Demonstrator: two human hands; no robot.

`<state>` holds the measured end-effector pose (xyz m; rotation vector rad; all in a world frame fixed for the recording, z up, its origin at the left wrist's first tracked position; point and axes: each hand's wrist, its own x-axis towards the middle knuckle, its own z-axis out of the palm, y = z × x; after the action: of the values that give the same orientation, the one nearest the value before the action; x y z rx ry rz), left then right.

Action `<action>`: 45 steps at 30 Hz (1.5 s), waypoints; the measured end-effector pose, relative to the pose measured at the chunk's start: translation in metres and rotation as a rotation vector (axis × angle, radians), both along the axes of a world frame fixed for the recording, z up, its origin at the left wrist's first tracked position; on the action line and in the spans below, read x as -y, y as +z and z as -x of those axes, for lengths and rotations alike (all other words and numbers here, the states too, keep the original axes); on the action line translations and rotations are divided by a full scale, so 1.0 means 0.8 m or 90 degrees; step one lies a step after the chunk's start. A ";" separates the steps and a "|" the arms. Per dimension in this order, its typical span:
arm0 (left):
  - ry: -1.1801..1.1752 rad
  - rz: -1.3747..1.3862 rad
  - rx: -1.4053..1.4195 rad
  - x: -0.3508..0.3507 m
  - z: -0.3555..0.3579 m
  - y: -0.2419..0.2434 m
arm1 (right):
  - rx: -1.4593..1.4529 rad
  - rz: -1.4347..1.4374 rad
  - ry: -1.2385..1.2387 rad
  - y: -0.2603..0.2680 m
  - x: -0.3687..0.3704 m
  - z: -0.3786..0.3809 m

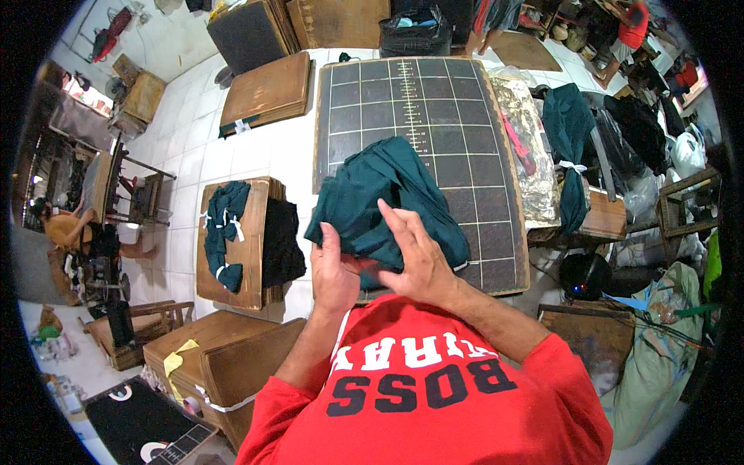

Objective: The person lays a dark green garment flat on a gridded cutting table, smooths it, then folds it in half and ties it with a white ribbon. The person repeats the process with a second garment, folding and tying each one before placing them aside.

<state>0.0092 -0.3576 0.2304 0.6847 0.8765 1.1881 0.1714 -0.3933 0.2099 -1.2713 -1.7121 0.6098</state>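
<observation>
A folded bundle of dark green cloth (372, 180) is in front of me, over the near part of a dark board (488, 197) ruled with pale grid lines. My left hand (337, 273) is at the bundle's near left corner, thumb up along the cloth and fingers partly hidden under it. On the near side, my right hand (421, 256) touches the fabric with its index finger stretched out over the folds. Its thumb points left below the cloth's near edge, and whether it pinches any layer is unclear.
Left of the board, tied green cloth (224, 226) lies on a stack of wooden boards (256, 279) beside black cloth (282, 244). Another tied green bundle (569, 128) is at the right. A seated person (70, 229) is far left; another person (630, 32) is far right.
</observation>
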 end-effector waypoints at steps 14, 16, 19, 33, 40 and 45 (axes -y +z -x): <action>0.031 -0.239 0.093 -0.127 -0.024 0.145 | 0.050 -0.281 -0.142 0.183 -0.114 -0.127; 0.049 -0.159 0.033 -0.101 -0.021 0.126 | 0.022 -0.247 -0.090 0.163 -0.095 -0.132; 0.013 -0.077 -0.038 -0.061 -0.010 0.054 | 0.123 -0.170 -0.094 0.089 -0.053 -0.131; -0.230 0.132 -0.281 0.055 0.076 -0.274 | 0.182 0.303 -0.012 -0.188 0.118 -0.116; -0.220 0.076 -0.331 0.036 0.056 -0.246 | 0.254 0.368 0.146 -0.147 0.073 -0.137; -0.251 0.180 -0.152 0.018 0.007 -0.192 | 0.012 0.187 0.096 -0.109 0.055 -0.082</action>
<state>0.0036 -0.3718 0.0766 0.7342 1.0288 0.6243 0.2372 -0.4373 0.1225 -1.3584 -1.7927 0.9690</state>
